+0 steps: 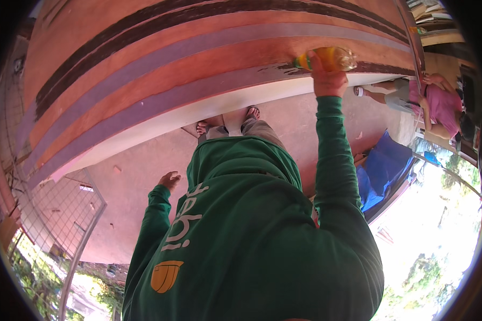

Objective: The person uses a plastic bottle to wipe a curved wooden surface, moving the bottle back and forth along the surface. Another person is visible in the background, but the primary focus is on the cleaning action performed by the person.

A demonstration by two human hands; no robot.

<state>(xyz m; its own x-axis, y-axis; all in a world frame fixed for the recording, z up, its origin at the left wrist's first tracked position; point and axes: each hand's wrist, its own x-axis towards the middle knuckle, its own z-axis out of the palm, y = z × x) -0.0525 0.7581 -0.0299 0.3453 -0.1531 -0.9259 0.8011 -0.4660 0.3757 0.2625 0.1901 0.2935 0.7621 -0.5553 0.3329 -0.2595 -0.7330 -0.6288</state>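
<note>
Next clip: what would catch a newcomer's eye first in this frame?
The green sweatshirt fills the lower middle of the view. Above it, the right hand presses a yellow sponge against the striped wall, which is banded in orange, purple and dark brown across the whole top. The left hand hangs free at lower left, and another person in a pink top sits at the right edge.

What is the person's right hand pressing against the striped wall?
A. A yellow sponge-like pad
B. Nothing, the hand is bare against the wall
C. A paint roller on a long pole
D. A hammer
A: the right hand grips a yellow sponge-like pad against the wall, at the edge of its dark stripe, while the left hand hangs free and holds nothing.
</note>
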